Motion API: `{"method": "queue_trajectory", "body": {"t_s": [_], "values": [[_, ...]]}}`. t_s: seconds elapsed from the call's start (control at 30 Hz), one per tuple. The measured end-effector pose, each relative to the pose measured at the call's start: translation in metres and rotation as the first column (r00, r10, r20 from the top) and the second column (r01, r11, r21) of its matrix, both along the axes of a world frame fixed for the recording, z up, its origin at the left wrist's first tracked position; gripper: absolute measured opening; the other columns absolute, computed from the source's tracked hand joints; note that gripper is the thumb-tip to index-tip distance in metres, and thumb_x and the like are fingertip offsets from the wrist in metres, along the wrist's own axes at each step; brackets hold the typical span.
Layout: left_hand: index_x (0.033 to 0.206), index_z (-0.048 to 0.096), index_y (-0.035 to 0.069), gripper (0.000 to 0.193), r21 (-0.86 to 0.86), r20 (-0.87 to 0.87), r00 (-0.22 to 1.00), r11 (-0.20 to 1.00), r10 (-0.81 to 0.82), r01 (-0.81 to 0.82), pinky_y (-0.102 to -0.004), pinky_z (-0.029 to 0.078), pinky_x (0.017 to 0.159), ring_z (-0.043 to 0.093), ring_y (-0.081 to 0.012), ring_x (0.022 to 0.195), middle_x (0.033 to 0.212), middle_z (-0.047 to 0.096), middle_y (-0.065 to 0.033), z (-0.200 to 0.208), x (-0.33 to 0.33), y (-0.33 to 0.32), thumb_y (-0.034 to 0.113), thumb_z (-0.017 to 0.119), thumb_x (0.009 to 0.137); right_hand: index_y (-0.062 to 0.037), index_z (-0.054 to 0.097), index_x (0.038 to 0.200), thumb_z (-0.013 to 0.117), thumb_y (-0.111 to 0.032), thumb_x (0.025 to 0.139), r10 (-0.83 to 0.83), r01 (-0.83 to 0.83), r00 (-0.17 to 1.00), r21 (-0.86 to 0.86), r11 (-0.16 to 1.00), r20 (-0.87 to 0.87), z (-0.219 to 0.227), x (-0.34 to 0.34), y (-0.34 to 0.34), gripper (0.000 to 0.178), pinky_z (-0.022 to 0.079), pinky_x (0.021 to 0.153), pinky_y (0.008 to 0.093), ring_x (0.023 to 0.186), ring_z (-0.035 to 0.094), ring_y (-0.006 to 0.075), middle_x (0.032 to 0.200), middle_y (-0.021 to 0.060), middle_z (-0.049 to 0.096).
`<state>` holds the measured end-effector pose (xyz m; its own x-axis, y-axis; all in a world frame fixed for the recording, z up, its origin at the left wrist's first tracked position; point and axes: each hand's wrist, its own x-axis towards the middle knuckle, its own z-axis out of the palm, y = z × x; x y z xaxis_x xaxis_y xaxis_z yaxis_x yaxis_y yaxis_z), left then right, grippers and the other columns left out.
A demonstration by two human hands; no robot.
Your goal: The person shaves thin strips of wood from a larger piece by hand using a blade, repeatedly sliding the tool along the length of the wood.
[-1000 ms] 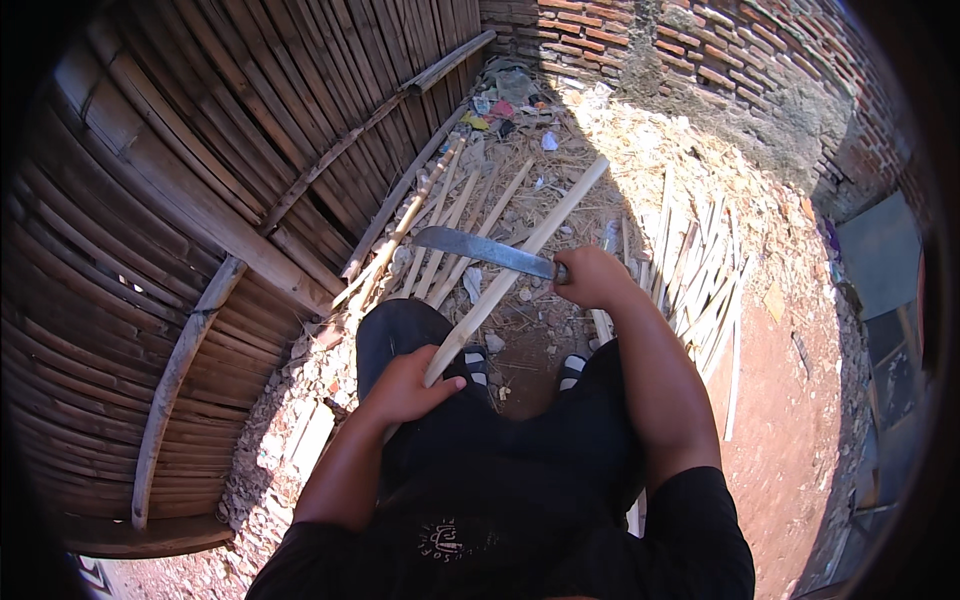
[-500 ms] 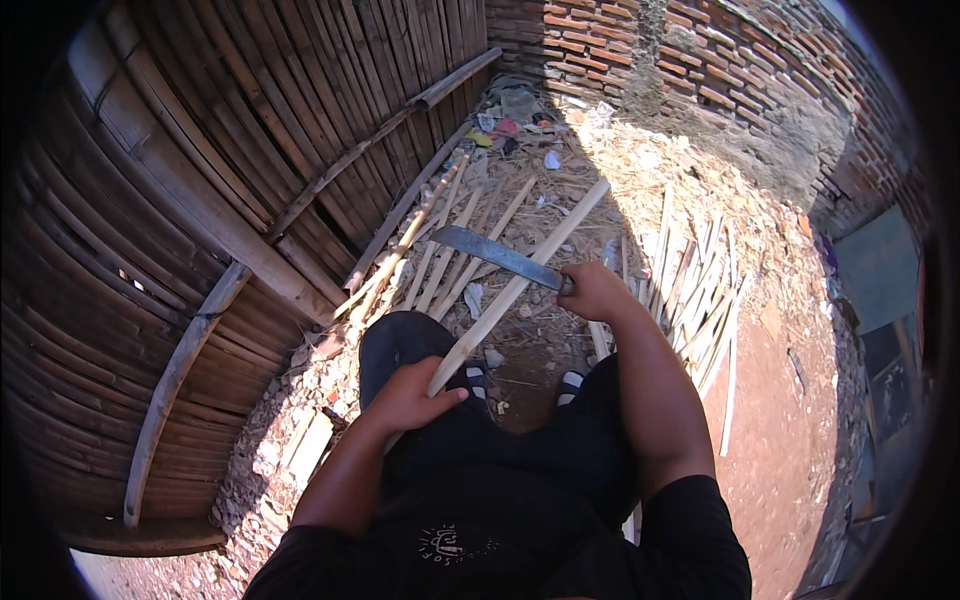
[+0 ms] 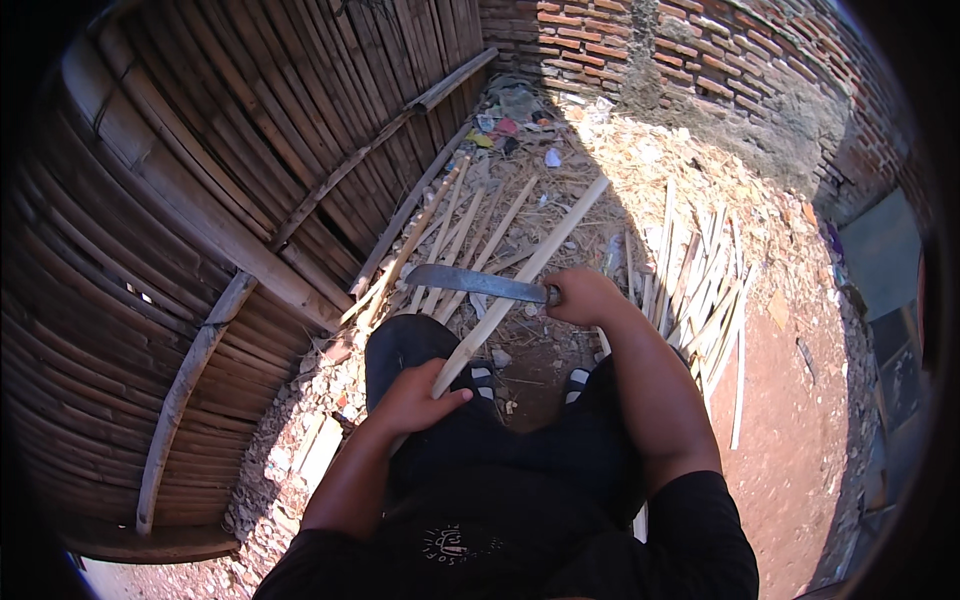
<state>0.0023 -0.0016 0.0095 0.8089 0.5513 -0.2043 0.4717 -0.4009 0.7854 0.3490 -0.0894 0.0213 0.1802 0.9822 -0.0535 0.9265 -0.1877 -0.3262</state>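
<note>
A long pale strip of split bamboo slants from my lap up and away to the right. My left hand is closed around its near end, above my left thigh. In my right hand is the handle of a machete, gripped in a fist just right of the strip. The wide grey machete blade points left and lies across the strip, touching it or very close above it; I cannot tell which. The strip's far end rests over the littered ground.
Several pale strips lie heaped at the right, and more strips lie on the left. A bamboo slat wall rises at the left, a brick wall at the back. Rubbish lies in the far corner. My sandalled feet are below.
My right hand has drawn the machete nearer to me and slightly left along the strip, and its blade now lies more level. The left hand keeps its hold with little movement.
</note>
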Motion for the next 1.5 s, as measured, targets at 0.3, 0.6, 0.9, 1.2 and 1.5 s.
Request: {"method": "queue_trajectory", "body": {"t_s": [0.3, 0.6, 0.9, 1.2, 1.5], "values": [[0.111, 0.064, 0.000, 0.053, -0.001, -0.029, 1.000, 1.000, -0.005, 0.005, -0.0430, 0.056, 0.078, 0.074, -0.0334, 0.088, 0.093, 0.072, -0.0206, -0.002, 0.002, 0.000, 0.044, 0.082, 0.089, -0.0099, 0.073, 0.109, 0.079, -0.033, 0.080, -0.072, 0.072, 0.997, 0.016, 0.997, 0.018, 0.000, 0.000, 0.000, 0.037, 0.057, 0.089, 0.0517, 0.099, 0.072, 0.0399, 0.101, 0.0188, 0.075], [0.114, 0.065, 0.000, 0.048, 0.074, 0.038, 0.999, 0.997, -0.019, 0.016, -0.0352, 0.053, 0.063, 0.069, -0.0191, 0.072, 0.082, 0.069, -0.0114, -0.007, -0.003, 0.000, 0.038, 0.083, 0.090, -0.0131, 0.074, 0.115, 0.080, -0.036, 0.081, 0.002, -0.001, 1.000, -0.028, 1.000, 0.015, 0.011, -0.016, 0.002, 0.042, 0.057, 0.090, 0.0518, 0.101, 0.072, 0.0389, 0.102, 0.0179, 0.075], [0.115, 0.065, -0.001, 0.053, 0.044, -0.030, 1.000, 0.999, -0.006, 0.008, -0.0426, 0.056, 0.077, 0.074, -0.0342, 0.086, 0.091, 0.072, -0.0202, -0.001, 0.001, -0.001, 0.042, 0.082, 0.089, -0.0104, 0.074, 0.112, 0.082, -0.037, 0.081, -0.093, 0.093, 0.996, 0.028, 0.995, -0.005, 0.007, 0.000, -0.002, 0.042, 0.057, 0.089, 0.0521, 0.101, 0.072, 0.0399, 0.100, 0.0188, 0.075], [0.121, 0.066, -0.001, 0.056, 0.063, -0.014, 1.000, 0.998, -0.001, 0.001, -0.0430, 0.056, 0.079, 0.074, -0.0351, 0.090, 0.094, 0.072, -0.0210, 0.000, -0.001, -0.002, 0.042, 0.082, 0.089, -0.0095, 0.074, 0.109, 0.083, -0.040, 0.082, -0.054, 0.054, 0.999, -0.002, 0.999, -0.006, 0.013, -0.007, 0.000, 0.042, 0.057, 0.089, 0.0521, 0.101, 0.072, 0.0395, 0.100, 0.0187, 0.075], [0.120, 0.065, 0.000, 0.051, 0.094, 0.057, 0.998, 0.995, -0.028, 0.023, -0.0368, 0.055, 0.070, 0.070, -0.0217, 0.078, 0.088, 0.070, -0.0140, -0.006, -0.001, -0.001, 0.037, 0.083, 0.090, -0.0094, 0.074, 0.108, 0.082, -0.040, 0.083, -0.155, 0.155, 0.988, 0.035, 0.987, -0.008, 0.004, 0.009, -0.002, 0.041, 0.057, 0.090, 0.0521, 0.101, 0.072, 0.0398, 0.100, 0.0175, 0.075]]}}
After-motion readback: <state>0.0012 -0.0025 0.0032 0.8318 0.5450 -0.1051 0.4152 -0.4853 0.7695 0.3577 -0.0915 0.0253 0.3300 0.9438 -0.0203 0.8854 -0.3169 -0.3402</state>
